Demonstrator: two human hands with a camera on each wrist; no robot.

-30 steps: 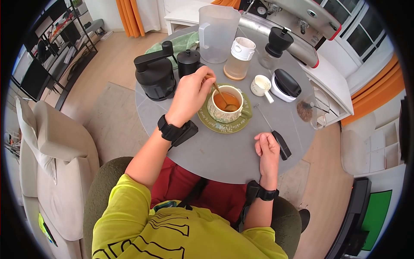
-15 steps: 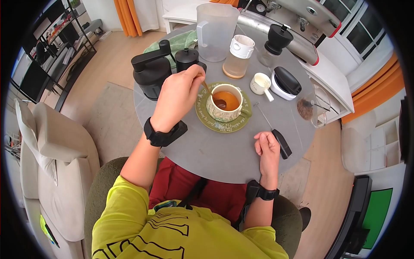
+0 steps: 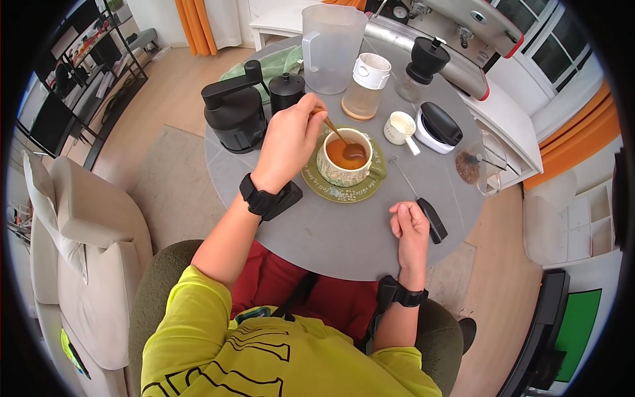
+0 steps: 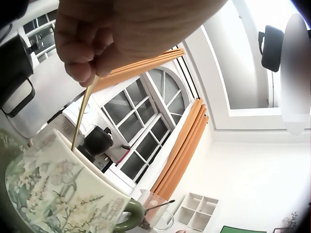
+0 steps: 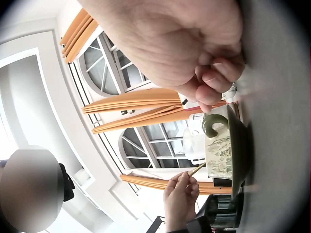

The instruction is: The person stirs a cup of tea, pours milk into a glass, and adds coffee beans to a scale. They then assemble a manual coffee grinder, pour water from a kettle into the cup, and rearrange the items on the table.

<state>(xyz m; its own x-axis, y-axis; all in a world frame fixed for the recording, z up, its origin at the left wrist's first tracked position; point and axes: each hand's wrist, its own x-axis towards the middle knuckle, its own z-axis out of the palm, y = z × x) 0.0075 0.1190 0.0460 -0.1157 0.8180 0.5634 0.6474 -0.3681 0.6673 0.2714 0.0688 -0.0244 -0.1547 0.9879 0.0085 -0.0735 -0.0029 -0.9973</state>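
My left hand [image 3: 291, 140] pinches the handle of a gold spoon [image 3: 335, 131] between thumb and fingers. The spoon's bowl dips into orange-brown liquid [image 3: 342, 157] in a patterned cup [image 3: 338, 176] with a green handle. Under the cup lies a green saucer [image 3: 316, 182] with white lettering. In the left wrist view the spoon [image 4: 81, 111] leans against the cup's rim. My right hand [image 3: 413, 231] rests on the table, fingers loosely curled and holding nothing, beside a black-handled whisk [image 3: 432, 222].
Around the grey table's [image 3: 317, 246] far side stand a black grinder [image 3: 233, 112], a black canister [image 3: 286, 90], a clear pitcher [image 3: 334, 49], a white-collared jar [image 3: 364, 92], a small white cup [image 3: 399, 127], a black-and-white device [image 3: 439, 127] and a glass jug [image 3: 486, 165].
My left hand moved left, then back right toward the cup. The spoon's bowl shifted inside the cup, to the left and then back right. My right hand stayed still.
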